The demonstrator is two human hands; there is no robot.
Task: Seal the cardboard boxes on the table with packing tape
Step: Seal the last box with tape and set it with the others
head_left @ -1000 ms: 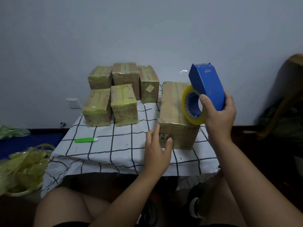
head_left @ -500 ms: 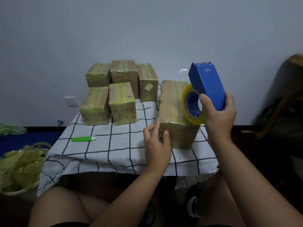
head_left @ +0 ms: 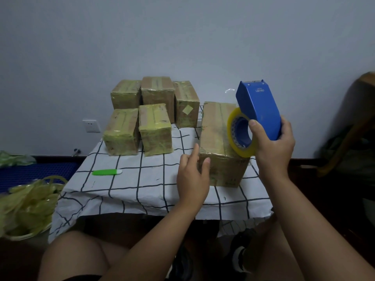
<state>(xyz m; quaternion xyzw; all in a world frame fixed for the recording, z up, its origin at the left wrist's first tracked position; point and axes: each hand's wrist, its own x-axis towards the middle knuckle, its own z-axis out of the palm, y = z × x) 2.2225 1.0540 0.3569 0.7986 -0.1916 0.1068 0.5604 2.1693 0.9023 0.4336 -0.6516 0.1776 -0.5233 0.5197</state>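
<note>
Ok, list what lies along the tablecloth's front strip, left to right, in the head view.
Green utility knife → left hand touching the large cardboard box → yellow tape roll in the blue tape dispenser → right hand gripping the dispenser.

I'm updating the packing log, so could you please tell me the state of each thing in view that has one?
Large box: closed, taped, left hand touching its near corner.
Tape dispenser: lifted off the table, gripped by the right hand.
Tape roll: mounted in the dispenser.
Five small boxes: closed, wrapped in yellowish tape.
Green cutter: lying flat on the tablecloth.
</note>
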